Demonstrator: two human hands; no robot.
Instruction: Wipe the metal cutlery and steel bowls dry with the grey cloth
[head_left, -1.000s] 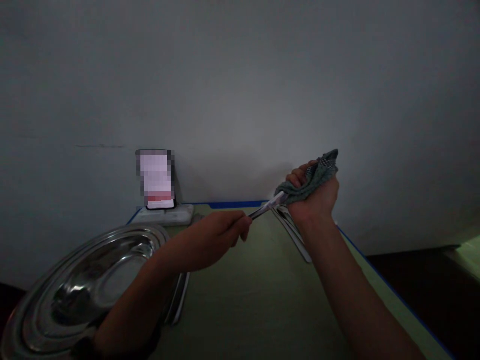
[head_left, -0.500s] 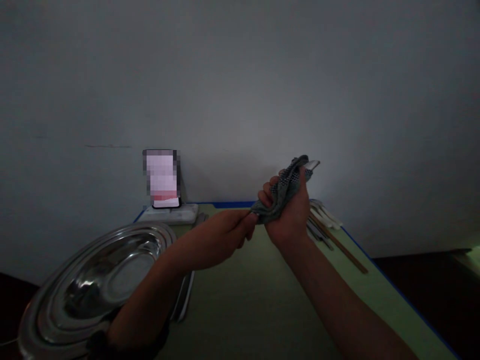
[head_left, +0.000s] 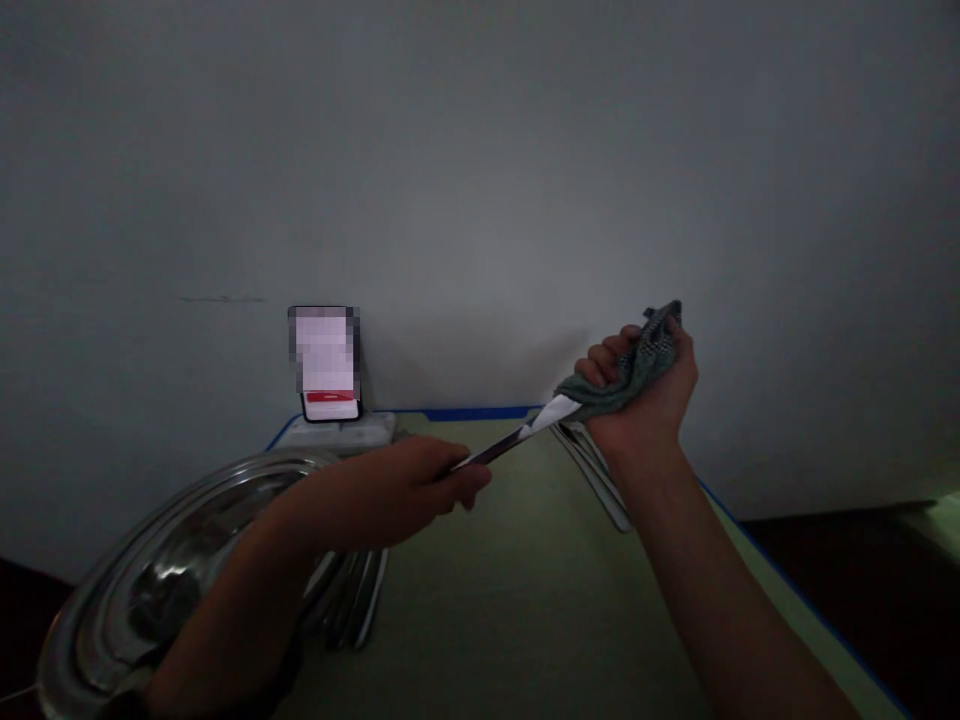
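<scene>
A long, flat, shiny metal utensil (head_left: 510,443) slants up to the right between my two hands. Its lower left end is gripped by my left hand (head_left: 427,485), thumb and fingers closed on it. My right hand (head_left: 645,390) is wrapped around a grey-green cloth (head_left: 626,388) with a black-and-white patterned part. The cloth covers the utensil's far end, so its tip is hidden and its exact kind is unclear. Both hands are raised above the green table (head_left: 480,600).
Large nested steel basins (head_left: 82,610) stand at the left. Several metal utensils (head_left: 360,600) lie beside them, partly under my left arm. More pale utensils (head_left: 592,475) lie near my right wrist. A phone (head_left: 328,365) leans upright on a white block (head_left: 337,430) before the wall.
My right hand and the cloth have moved up and right, away from my left hand, baring the utensil's middle. My left hand has shifted slightly left and down.
</scene>
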